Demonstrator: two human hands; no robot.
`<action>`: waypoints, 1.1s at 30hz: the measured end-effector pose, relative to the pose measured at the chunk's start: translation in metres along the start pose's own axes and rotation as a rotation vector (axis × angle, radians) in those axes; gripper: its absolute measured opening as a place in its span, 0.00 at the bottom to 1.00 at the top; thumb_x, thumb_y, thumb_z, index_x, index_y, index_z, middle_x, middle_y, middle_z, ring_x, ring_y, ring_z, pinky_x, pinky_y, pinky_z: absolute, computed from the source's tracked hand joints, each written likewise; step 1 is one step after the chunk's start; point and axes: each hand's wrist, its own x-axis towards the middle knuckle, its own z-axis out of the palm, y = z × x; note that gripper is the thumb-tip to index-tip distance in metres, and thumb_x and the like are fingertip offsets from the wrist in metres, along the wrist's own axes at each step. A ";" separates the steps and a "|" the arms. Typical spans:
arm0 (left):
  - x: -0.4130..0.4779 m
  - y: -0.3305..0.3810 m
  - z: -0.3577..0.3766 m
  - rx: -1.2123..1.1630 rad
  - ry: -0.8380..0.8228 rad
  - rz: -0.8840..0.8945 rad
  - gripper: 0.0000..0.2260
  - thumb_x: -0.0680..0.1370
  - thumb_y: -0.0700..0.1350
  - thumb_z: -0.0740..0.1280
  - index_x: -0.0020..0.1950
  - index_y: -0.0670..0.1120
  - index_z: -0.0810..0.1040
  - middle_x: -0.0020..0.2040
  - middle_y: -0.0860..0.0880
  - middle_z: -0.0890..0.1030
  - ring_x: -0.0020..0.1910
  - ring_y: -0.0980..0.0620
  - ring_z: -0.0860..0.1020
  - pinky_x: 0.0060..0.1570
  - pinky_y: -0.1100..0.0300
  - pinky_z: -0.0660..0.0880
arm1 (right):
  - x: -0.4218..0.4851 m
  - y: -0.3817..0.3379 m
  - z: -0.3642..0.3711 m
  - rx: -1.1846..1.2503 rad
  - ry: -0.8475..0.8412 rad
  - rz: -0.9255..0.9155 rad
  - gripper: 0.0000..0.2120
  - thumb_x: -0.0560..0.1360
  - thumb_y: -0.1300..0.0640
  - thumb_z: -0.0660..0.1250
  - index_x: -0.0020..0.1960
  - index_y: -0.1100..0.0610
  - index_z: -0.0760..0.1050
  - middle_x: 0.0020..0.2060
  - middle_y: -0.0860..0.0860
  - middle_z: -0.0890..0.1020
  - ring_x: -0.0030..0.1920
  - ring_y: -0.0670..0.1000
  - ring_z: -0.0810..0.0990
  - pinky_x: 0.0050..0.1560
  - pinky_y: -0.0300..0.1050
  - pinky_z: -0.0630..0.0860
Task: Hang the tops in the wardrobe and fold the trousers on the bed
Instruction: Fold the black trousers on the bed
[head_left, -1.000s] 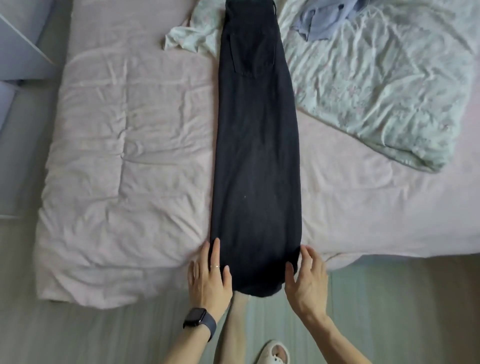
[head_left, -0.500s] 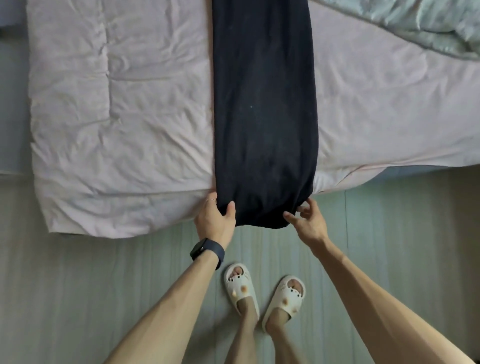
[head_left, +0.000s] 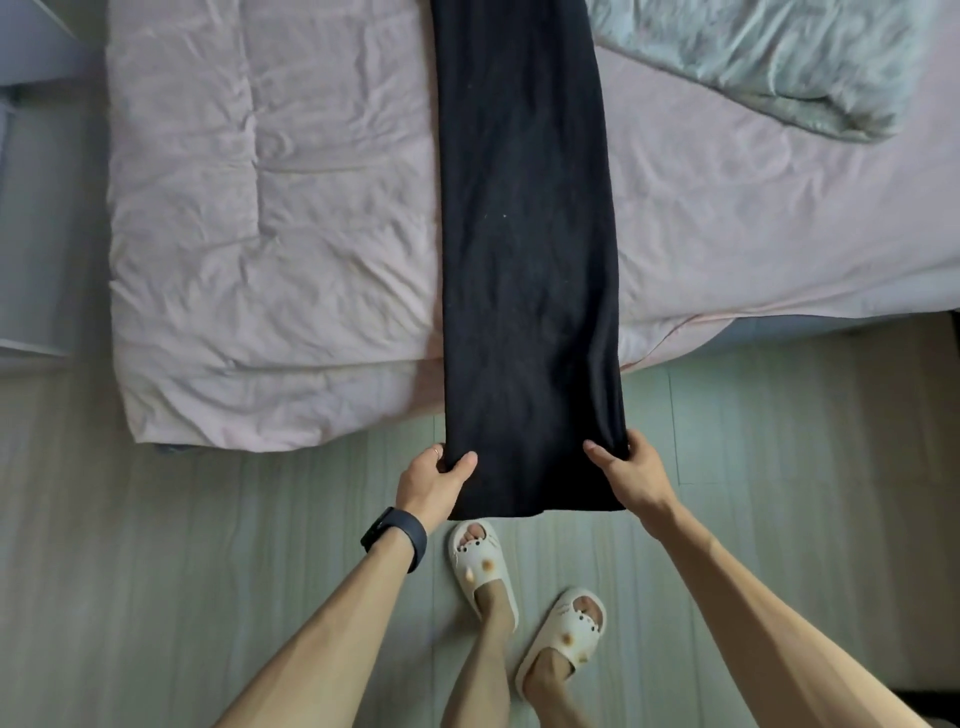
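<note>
Black trousers (head_left: 524, 234) lie lengthwise down the pink bed (head_left: 270, 218), legs folded one on the other, their hem end lifted off the bed's near edge over the floor. My left hand (head_left: 431, 480) grips the left corner of the hem end, thumb on top. At the right corner my right hand (head_left: 631, 475) grips the fabric the same way. The waist end runs out of view at the top.
A pale green quilt (head_left: 779, 57) is bunched at the bed's far right. Wooden floor lies in front of the bed, with my feet in white slippers (head_left: 483, 566) below the hem. Grey furniture (head_left: 31, 171) stands at the left edge.
Both hands went from resting beside the hem to gripping its corners, then lifted the hem end off the bed's edge toward me. The view tilted down to the floor.
</note>
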 end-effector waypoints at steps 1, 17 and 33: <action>-0.009 -0.004 0.001 -0.004 0.003 0.000 0.08 0.78 0.54 0.69 0.46 0.51 0.77 0.44 0.55 0.83 0.45 0.54 0.81 0.39 0.63 0.72 | -0.011 0.006 -0.004 -0.018 -0.002 -0.011 0.13 0.77 0.51 0.71 0.59 0.53 0.74 0.51 0.48 0.82 0.53 0.51 0.82 0.57 0.50 0.78; -0.125 0.009 -0.001 -0.105 0.298 0.121 0.13 0.78 0.58 0.68 0.55 0.55 0.69 0.39 0.54 0.79 0.37 0.56 0.77 0.33 0.63 0.66 | -0.097 -0.009 -0.060 -0.042 0.231 -0.081 0.28 0.73 0.31 0.66 0.35 0.57 0.72 0.28 0.51 0.77 0.29 0.52 0.76 0.27 0.41 0.71; -0.228 0.055 -0.034 0.568 0.263 0.593 0.21 0.73 0.41 0.70 0.65 0.55 0.77 0.57 0.55 0.79 0.58 0.49 0.72 0.57 0.56 0.68 | -0.207 -0.046 -0.106 -0.025 0.167 -0.489 0.19 0.76 0.58 0.66 0.60 0.38 0.70 0.45 0.42 0.81 0.38 0.43 0.80 0.37 0.28 0.73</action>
